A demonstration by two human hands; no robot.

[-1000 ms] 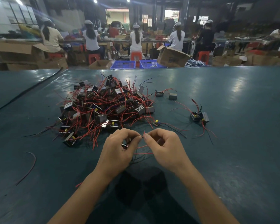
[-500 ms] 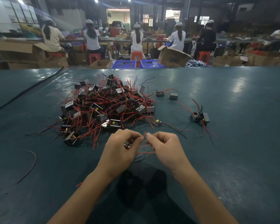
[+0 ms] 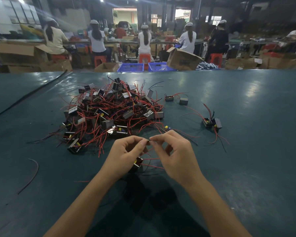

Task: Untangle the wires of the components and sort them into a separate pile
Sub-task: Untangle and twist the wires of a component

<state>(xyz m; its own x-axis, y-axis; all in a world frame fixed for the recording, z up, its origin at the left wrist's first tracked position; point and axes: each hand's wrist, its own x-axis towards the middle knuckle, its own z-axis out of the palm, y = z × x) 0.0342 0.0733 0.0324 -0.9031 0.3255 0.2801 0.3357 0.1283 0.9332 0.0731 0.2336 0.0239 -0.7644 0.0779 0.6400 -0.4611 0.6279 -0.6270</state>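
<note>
While both hands work the held component (image 3: 138, 163) just in front of the tangled pile (image 3: 113, 110), we judge the task barely begun. The left hand (image 3: 125, 156), fingers curled over that component, pinches a wire end (image 3: 149, 142); the right hand (image 3: 176, 156) pinches the same end, fingertips together. We count a right pair (image 3: 211, 123) of components well apart from the pile, a far pair (image 3: 169, 98) beside its right edge, and one stray component (image 3: 166, 128) at its near edge. The pile holds dozens; we cannot count them exactly.
</note>
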